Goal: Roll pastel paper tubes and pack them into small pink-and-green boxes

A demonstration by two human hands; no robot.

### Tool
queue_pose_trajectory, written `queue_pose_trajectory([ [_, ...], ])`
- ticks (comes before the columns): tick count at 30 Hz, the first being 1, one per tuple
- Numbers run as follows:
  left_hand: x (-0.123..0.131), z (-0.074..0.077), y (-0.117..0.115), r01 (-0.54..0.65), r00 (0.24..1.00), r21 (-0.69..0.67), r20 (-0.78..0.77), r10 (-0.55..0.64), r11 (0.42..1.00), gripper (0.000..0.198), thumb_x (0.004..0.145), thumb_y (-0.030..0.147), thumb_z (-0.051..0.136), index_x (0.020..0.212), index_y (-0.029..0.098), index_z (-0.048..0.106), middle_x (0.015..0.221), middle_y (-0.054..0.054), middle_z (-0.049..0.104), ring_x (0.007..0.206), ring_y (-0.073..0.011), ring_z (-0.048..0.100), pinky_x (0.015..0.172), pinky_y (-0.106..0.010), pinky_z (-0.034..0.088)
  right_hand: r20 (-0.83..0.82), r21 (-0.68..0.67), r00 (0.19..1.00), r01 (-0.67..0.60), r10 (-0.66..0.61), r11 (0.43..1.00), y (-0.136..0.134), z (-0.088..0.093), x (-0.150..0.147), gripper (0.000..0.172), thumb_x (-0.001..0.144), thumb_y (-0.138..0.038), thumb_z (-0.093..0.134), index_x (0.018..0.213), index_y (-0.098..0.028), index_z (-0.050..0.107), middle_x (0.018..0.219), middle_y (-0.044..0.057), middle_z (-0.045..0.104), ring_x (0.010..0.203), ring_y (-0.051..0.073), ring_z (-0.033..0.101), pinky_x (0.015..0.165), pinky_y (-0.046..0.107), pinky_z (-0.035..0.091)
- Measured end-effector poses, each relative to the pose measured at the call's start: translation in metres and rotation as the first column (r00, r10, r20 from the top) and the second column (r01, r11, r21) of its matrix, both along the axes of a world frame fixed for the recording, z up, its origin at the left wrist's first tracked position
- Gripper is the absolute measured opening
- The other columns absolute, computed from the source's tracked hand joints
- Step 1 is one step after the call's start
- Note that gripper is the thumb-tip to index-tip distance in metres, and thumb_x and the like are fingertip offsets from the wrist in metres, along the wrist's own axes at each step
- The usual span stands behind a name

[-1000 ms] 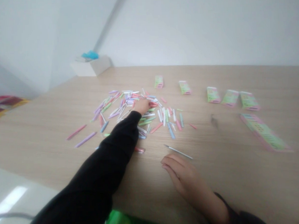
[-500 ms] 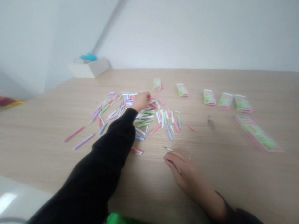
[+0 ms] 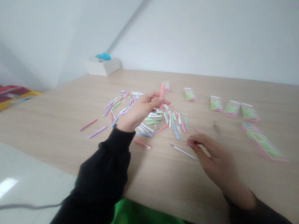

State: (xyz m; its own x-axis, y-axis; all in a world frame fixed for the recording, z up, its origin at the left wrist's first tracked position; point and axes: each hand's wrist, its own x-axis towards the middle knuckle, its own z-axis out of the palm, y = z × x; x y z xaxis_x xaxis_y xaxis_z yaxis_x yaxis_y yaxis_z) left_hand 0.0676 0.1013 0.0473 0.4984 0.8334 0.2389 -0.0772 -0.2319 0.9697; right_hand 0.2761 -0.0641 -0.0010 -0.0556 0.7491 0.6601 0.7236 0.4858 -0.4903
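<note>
My left hand, in a black sleeve, is raised over a scattered pile of pastel sticks and shut on a pink stick, which stands nearly upright between its fingers. My right hand rests low over the wood, fingers curved and apart, holding nothing. Just left of it lies a thin silver-tipped stick, close to the fingers. A loose pink stick lies near the front of the pile.
Green-and-pink packets stand in a row on the wooden table, with a longer packet at right. A small blurred object lies near them. A white box stands at the back. A green bag shows below the table edge.
My left hand has risen from the pile with a pink stick. My right hand has moved forward and right, past the thin stick. The whole view has shifted slightly.
</note>
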Motion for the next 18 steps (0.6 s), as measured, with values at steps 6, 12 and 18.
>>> queue_pose_trajectory([
  [6, -0.015, -0.018, -0.018, -0.091, 0.978, -0.054, -0.192, 0.079, 0.994, 0.004, 0.092, 0.020, 0.056, 0.093, 0.017, 0.060, 0.074, 0.000, 0.070, 0.062, -0.0108, 0.058, 0.065, -0.024, 0.046, 0.004, -0.064, 0.999, 0.049, -0.048, 0.997, 0.005, -0.032, 0.001, 0.006, 0.097, -0.022, 0.062, 0.096, -0.023, 0.068, 0.089, 0.003, 0.076, 0.083, 0.019, 0.074, 0.076, 0.029, 0.060],
  [12, -0.041, -0.019, -0.065, -0.031, 0.765, 0.375, -0.587, 0.263, 0.926, 0.010, 0.094, 0.022, 0.055, 0.100, 0.020, 0.063, 0.067, 0.003, 0.061, 0.061, -0.0146, 0.055, 0.062, -0.026, 0.037, 0.009, -0.142, 0.999, 0.050, -0.049, 0.989, 0.006, -0.047, 0.002, 0.010, 0.097, -0.026, 0.060, 0.094, -0.023, 0.069, 0.089, 0.004, 0.076, 0.082, 0.021, 0.074, 0.075, 0.032, 0.060],
  [18, -0.042, -0.059, -0.088, -0.038, 0.754, 0.295, -0.618, 0.221, 0.955, 0.012, 0.085, 0.016, 0.058, 0.078, 0.017, 0.067, 0.066, 0.002, 0.058, 0.061, -0.0134, 0.052, 0.063, -0.027, 0.036, 0.039, -0.135, 0.998, 0.050, -0.045, 0.990, 0.002, -0.048, 0.002, 0.007, 0.096, -0.022, 0.063, 0.096, -0.024, 0.069, 0.092, 0.002, 0.077, 0.085, 0.019, 0.074, 0.078, 0.029, 0.059],
])
